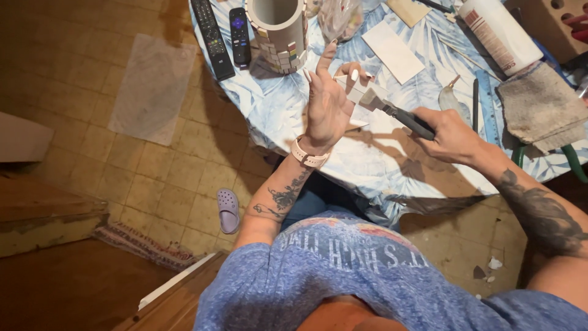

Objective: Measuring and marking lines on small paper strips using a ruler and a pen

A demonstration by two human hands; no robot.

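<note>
My left hand [326, 104] is raised above the table and pinches a small white tile piece [351, 87] between thumb and fingers, index finger pointing up. My right hand [449, 132] grips the dark handle of a tile nipper tool [392, 107], whose metal jaws close on the tile piece's right edge. A cylinder vase [278, 30] partly covered with small mosaic tiles stands at the table's far left, beyond my left hand.
The table [269, 104] has a blue leaf-pattern cloth. On it lie two black remotes [223, 34], a white rectangular tile [392, 52], a white glue bottle [499, 30], a grey rag [539, 104] and a clear glass [340, 18]. A lilac clog [228, 210] lies on the tiled floor.
</note>
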